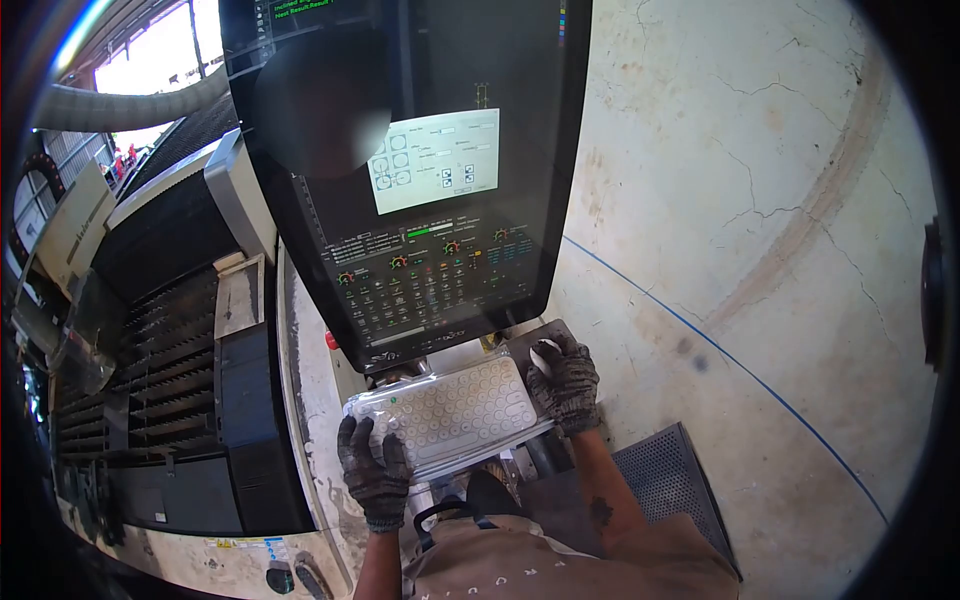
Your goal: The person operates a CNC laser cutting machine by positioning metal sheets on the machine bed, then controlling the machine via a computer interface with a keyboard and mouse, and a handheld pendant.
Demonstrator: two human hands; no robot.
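Both my hands wear dark striped work gloves. My left hand [374, 470] lies at the left end of a white keyboard [455, 405] with round keys, its fingers spread near the keys. The keyboard seems to have a clear plastic cover. My right hand [565, 385] is wrapped over a white computer mouse [546, 354] on a dark pad [530, 340] just right of the keyboard. Above them stands a large black monitor [420, 290] with a light dialog window [440, 160] on its screen.
On the left is a large machine with a slatted bed [165, 370] and a pale frame. A red button [332, 341] sits beside the monitor's lower left corner. To the right, a perforated metal sheet [660, 470] lies by a blue line [740, 365] on the cracked concrete floor.
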